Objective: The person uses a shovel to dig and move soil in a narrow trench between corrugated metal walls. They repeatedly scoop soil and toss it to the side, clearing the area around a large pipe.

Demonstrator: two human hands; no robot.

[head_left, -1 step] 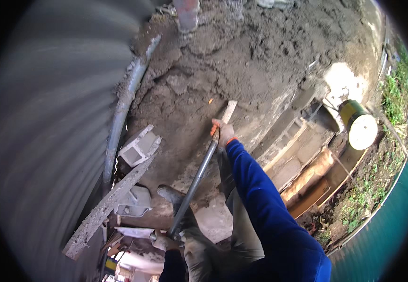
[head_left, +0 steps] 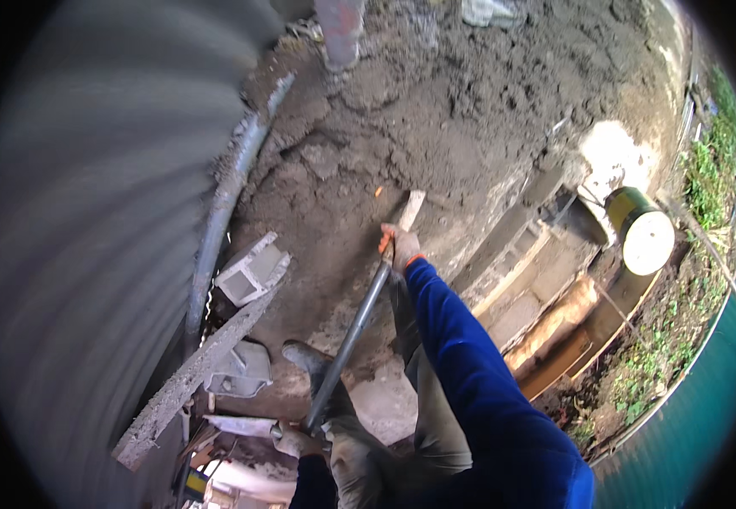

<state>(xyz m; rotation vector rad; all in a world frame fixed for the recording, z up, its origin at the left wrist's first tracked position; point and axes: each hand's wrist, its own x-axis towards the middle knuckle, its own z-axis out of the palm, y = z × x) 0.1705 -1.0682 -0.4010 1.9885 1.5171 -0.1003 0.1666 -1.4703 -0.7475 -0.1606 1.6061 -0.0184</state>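
Observation:
A long-handled tool with a grey metal shaft (head_left: 351, 335) and a pale wooden end (head_left: 412, 208) runs slantwise in front of my legs. My right hand (head_left: 405, 248), partly orange at the fingers, is closed round it just below the wooden end. Lower down, my left hand (head_left: 297, 440) grips the shaft near my knee. A whitish flat piece (head_left: 241, 425) shows beside the left hand; whether it belongs to the tool I cannot tell. Dark, wet-looking soil or mortar (head_left: 470, 110) spreads over the ground beyond the wooden end.
On the left, a corrugated wall (head_left: 97, 212) stands behind a grey pipe (head_left: 224, 204). Near it are a concrete block (head_left: 253, 270), a rough plank (head_left: 190, 382) and a grey tub (head_left: 241, 371). To the right are a bucket (head_left: 646, 237), boards (head_left: 576, 339) and greenery. Someone's leg (head_left: 340, 34) shows at the top.
The view has shifted slightly, and things on the ground sit a little lower in the picture. Both hands keep their hold on the tool's shaft.

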